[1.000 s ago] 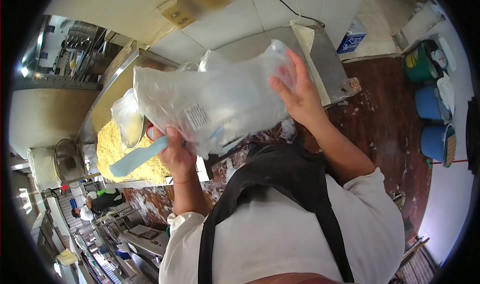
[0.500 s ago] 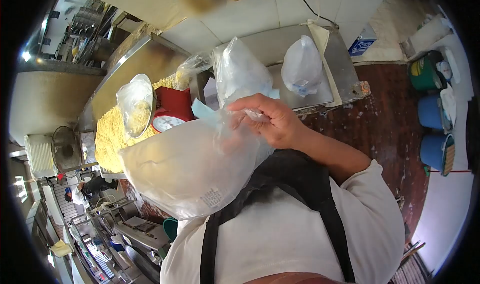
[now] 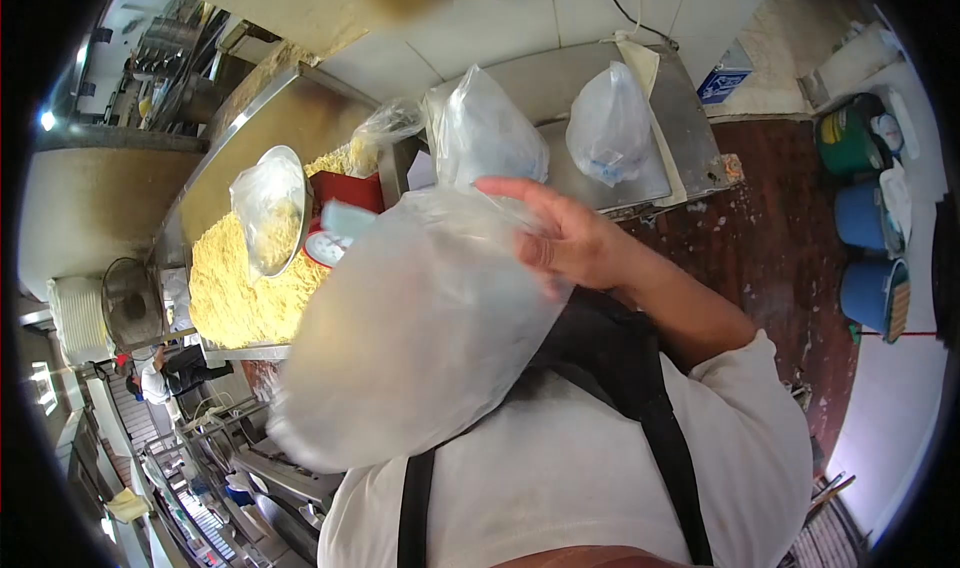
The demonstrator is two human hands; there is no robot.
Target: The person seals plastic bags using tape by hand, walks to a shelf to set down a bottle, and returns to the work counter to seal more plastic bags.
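My right hand (image 3: 565,243) pinches the upper right edge of a large clear plastic bag (image 3: 400,338), which looks puffed out and blurred. That bag hides my left hand. A pale blue piece (image 3: 347,220), smeared by motion, shows at the bag's upper left edge. Behind it are a red scale (image 3: 350,190) with a round dial and a metal bowl (image 3: 302,208) lined with a clear bag. A heap of yellow shreds (image 3: 235,288) lies on the metal counter around the scale.
Two clear bags, one upright near the scale (image 3: 488,133) and one farther right (image 3: 608,128), stand on the metal surface. Blue buckets (image 3: 865,298) and a green bucket (image 3: 845,140) line the right wall. A person (image 3: 180,371) is far off at the left.
The bag was stretched flat between both hands, then swung down and has filled out. My left hand has gone out of sight behind it. My right hand has shifted slightly right since the last frame.
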